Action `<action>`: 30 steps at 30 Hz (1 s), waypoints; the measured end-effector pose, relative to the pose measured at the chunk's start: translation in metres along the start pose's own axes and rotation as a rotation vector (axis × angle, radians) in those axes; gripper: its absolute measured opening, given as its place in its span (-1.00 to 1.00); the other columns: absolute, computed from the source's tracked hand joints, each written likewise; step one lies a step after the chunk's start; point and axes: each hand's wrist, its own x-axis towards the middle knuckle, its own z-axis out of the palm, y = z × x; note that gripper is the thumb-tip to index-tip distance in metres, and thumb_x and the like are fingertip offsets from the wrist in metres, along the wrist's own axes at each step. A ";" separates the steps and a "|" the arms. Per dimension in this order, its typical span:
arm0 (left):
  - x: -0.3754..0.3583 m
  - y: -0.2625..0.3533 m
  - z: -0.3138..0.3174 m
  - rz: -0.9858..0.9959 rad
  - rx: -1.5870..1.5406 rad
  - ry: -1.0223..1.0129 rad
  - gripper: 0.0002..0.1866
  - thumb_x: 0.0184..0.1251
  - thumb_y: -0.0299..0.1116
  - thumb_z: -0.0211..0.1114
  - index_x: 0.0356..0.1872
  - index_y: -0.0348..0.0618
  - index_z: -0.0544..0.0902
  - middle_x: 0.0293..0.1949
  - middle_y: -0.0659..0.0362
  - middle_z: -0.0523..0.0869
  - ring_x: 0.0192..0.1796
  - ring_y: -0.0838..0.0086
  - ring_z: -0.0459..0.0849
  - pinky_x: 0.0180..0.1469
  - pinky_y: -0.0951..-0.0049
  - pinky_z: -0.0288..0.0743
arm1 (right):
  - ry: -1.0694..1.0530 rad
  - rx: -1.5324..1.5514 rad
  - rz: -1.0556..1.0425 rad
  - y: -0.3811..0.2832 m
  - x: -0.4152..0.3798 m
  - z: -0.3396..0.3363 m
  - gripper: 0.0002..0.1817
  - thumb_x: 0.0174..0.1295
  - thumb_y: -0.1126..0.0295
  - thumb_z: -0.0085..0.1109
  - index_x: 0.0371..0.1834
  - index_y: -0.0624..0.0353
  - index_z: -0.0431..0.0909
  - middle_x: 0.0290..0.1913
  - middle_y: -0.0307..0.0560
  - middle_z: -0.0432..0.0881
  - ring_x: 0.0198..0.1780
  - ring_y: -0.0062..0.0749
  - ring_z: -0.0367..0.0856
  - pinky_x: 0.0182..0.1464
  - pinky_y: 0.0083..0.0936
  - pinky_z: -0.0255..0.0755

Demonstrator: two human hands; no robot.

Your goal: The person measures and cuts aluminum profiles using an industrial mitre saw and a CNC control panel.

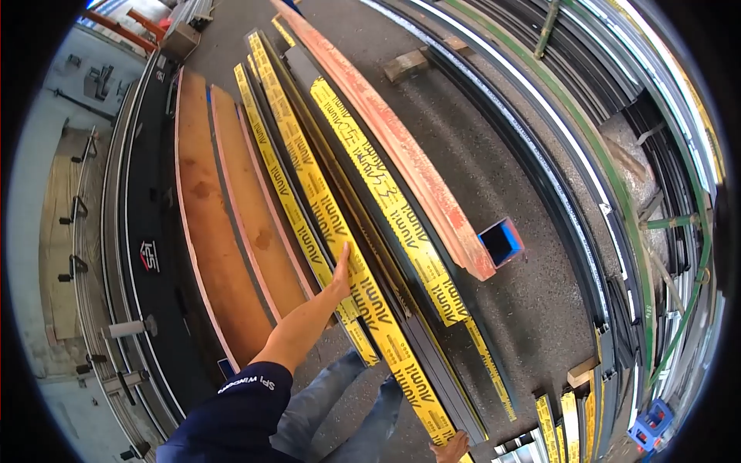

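Observation:
A long aluminium profile (312,177) with yellow "Alumil" film runs lengthwise in front of me. My left hand (340,279) grips its left edge near the middle, with the fingers partly hidden. Close to the near end, at the bottom of the view, my right hand (452,447) is closed on the same profile. Just left of it lies a narrower yellow-filmed profile (282,185). On the right side is another wide filmed profile (386,193), with handwritten black marks on its film.
Orange-brown boards (204,201) lie to the left, beside a black bench edge (147,193). A reddish beam (401,154) and a square tube (502,242) lie right. Long profiles on a green rack (594,139) line the far right. A blue plastic object (651,424) sits lower right.

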 end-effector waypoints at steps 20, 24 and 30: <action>0.012 -0.045 0.008 -0.061 0.156 0.047 0.02 0.17 0.26 0.44 0.47 -0.27 0.29 0.40 -0.01 0.44 0.35 0.13 0.49 0.36 0.00 0.44 | -0.404 -1.097 -0.092 -0.089 0.006 -0.030 0.58 -0.60 -0.24 0.72 0.61 0.03 -0.03 0.58 0.23 0.06 0.56 0.33 -0.02 0.51 0.36 -0.15; 0.021 -0.021 0.027 -0.047 0.196 0.016 0.18 0.10 0.52 0.27 0.55 -0.18 0.16 0.48 0.03 0.32 0.43 0.11 0.40 0.42 0.00 0.34 | -0.292 -0.938 -0.371 -0.102 0.008 -0.030 0.44 -0.60 -0.11 0.77 0.51 0.04 0.14 0.47 0.16 0.24 0.49 0.30 0.11 0.48 0.41 -0.14; 0.057 -0.008 0.045 0.003 0.147 -0.041 0.21 0.07 0.59 0.20 0.54 -0.19 0.19 0.51 0.00 0.27 0.49 0.15 0.30 0.46 -0.02 0.24 | -0.140 -1.013 -0.417 -0.103 0.028 -0.018 0.22 -0.38 -0.02 0.70 0.45 0.02 0.21 0.38 0.13 0.35 0.47 0.18 0.18 0.39 0.40 0.02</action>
